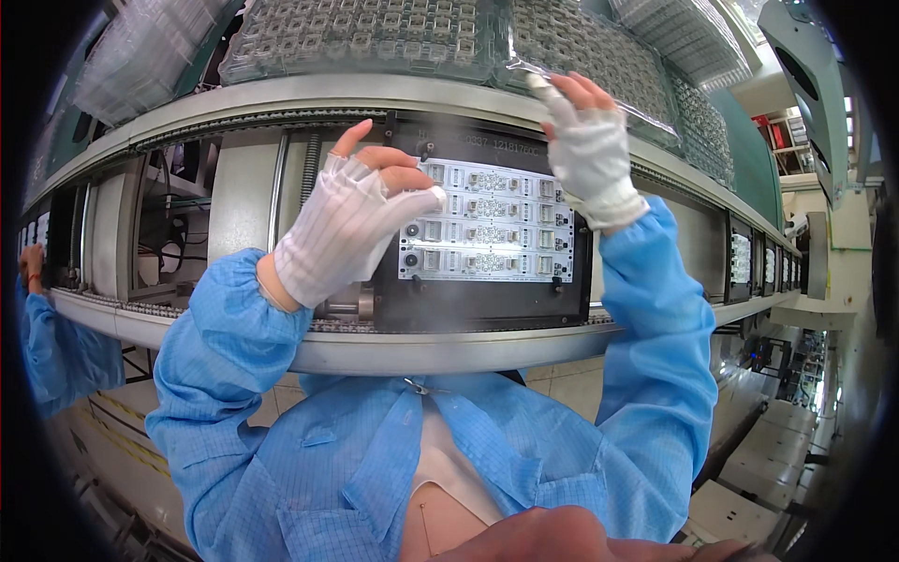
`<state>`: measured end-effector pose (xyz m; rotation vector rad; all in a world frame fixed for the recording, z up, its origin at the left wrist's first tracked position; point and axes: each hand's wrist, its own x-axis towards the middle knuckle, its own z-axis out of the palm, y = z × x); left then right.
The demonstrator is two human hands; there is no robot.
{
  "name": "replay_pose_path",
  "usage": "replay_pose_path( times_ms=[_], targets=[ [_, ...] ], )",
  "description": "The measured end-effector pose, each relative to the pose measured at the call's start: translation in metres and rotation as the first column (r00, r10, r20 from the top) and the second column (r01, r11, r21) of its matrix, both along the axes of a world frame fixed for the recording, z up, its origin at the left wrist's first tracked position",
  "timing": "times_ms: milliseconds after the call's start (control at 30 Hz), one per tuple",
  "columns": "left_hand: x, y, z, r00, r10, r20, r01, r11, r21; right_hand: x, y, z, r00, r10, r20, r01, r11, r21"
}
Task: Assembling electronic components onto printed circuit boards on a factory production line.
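A white circuit board (496, 234) with rows of small components lies in a black carrier (487, 304) on the conveyor line in front of me. My left hand (351, 215), in a white glove with some bare fingertips, hovers at the board's upper left part. Its thumb and forefinger come close together, another finger points up, and whatever they pinch is too small to make out. My right hand (592, 155), gloved likewise, reaches past the carrier to the front edge of a clear plastic tray (599, 66). Its fingers are bent together there; anything between them is hidden.
Another clear tray of small parts (365, 37) sits beyond the rail. Stacked clear trays (140, 61) stand far left. Metal conveyor rails (449, 351) run across. More boards (740, 258) lie along the line at right. Another person's hand (34, 262) shows at far left.
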<state>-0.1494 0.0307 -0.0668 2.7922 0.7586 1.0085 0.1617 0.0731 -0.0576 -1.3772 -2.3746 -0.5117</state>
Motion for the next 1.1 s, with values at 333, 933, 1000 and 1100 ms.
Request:
replay_pose_path(
  times_ms=[333,933,1000,1100],
  targets=[
    [0.001,0.003,-0.004,0.995,-0.042,0.088,0.047,0.997,-0.059,0.003,-0.010,-0.007,0.996,0.045,-0.073,-0.034,0.990,0.139],
    [-0.003,-0.002,-0.020,0.969,0.223,0.110,-0.162,0.902,-0.401,-0.022,-0.063,-0.006,0.996,0.051,-0.072,-0.044,0.994,0.102],
    [-0.002,-0.007,-0.015,0.974,0.194,0.120,-0.133,0.909,-0.394,-0.020,-0.080,-0.019,0.994,0.109,0.032,-0.104,0.988,-0.117],
    [-0.002,-0.004,-0.016,0.964,0.197,0.181,-0.035,0.765,-0.643,-0.024,-0.070,0.000,0.997,0.068,0.032,-0.067,0.997,-0.039]
  ],
)
